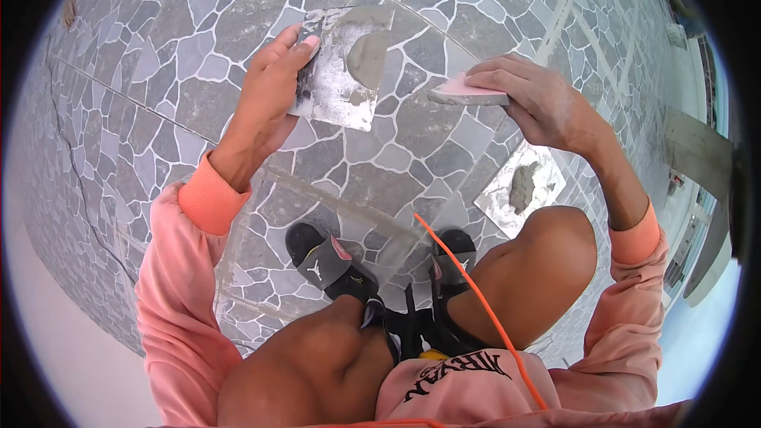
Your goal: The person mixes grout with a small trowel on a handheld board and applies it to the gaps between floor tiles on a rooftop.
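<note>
Right of left hand (273, 79), plate (331, 83), edge-gripped

Bright, diffuse light fills the scene, palest along the right rim, with faint, soft shadows. The metal plate (326, 83) shows glare. Fisheye distortion curves the floor (250, 16) outward; detail softens toward the dark circular border.

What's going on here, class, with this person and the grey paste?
A person crouches over a stone-patterned floor. Their left hand grips a flat metal plate with grey paste near its right edge. Their right hand holds a pink-and-grey pad, apart from that plate. A second plate, also carrying paste, lies near the right knee.
</note>
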`<action>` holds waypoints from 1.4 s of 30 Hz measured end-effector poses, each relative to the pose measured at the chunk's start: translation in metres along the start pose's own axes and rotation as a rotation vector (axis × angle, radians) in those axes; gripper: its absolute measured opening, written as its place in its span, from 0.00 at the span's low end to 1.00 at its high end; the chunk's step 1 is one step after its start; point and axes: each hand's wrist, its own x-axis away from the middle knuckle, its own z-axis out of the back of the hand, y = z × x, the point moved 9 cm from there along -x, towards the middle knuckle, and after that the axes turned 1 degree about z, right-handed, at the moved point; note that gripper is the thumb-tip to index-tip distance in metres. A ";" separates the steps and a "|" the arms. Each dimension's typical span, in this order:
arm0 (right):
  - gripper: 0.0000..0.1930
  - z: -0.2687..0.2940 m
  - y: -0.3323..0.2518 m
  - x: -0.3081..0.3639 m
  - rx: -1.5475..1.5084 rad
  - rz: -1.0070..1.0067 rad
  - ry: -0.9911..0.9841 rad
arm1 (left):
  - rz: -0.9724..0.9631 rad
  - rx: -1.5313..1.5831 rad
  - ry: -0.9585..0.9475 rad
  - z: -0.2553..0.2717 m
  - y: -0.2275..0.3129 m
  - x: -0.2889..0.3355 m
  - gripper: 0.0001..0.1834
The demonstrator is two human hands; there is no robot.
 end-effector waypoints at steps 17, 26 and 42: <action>0.09 -0.097 0.146 0.104 0.577 -0.507 0.225 | 0.030 0.009 0.136 0.065 -0.053 0.016 0.24; 0.15 -0.096 0.167 0.122 0.332 -0.612 0.044 | 0.075 0.116 0.225 0.081 -0.065 0.037 0.22; 0.10 -0.104 0.178 0.114 0.226 -0.750 -0.020 | 0.105 0.251 0.199 0.088 -0.088 0.046 0.22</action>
